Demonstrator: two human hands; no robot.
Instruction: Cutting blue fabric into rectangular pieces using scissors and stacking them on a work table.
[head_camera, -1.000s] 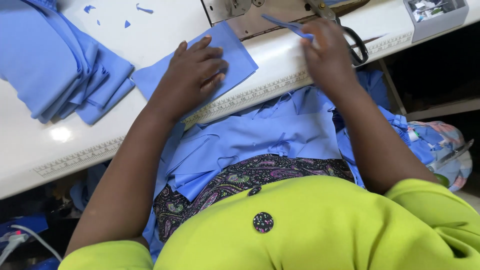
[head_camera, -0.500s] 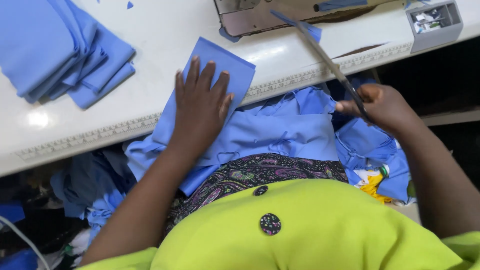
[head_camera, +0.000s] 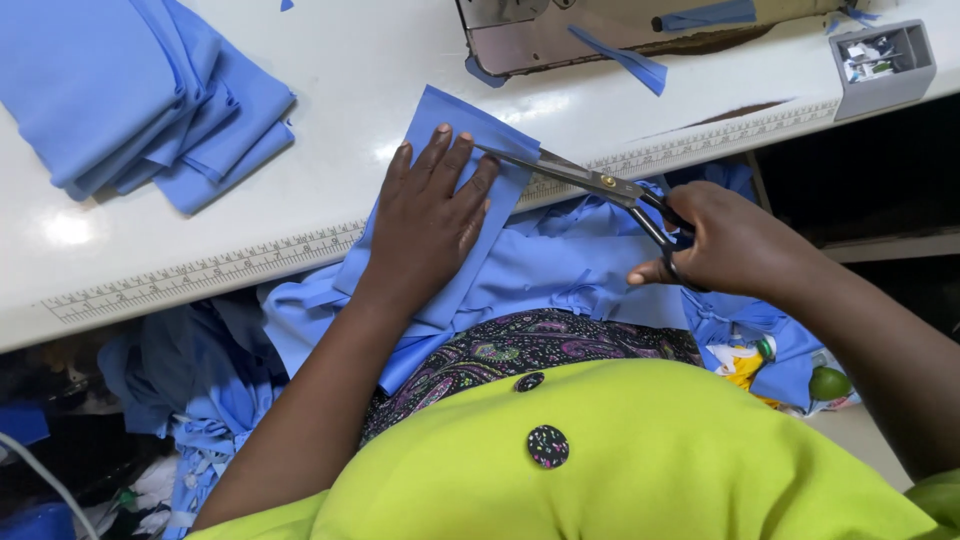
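Note:
My left hand lies flat, fingers spread, on a folded blue fabric piece that drapes over the white table's front edge. My right hand grips the dark handles of metal scissors. The blades point left, and their tip reaches the fabric's right edge just beside my left fingertips. More blue fabric is bunched in my lap below the table edge.
A stack of folded blue fabric sits at the table's far left. A sewing machine base with a blue strip stands at the back. A small grey box of scraps is at the right. A ruler strip runs along the table edge.
My right hand brought the scissors down from the machine to the fabric's right edge. My left hand stayed pressed on the fabric piece.

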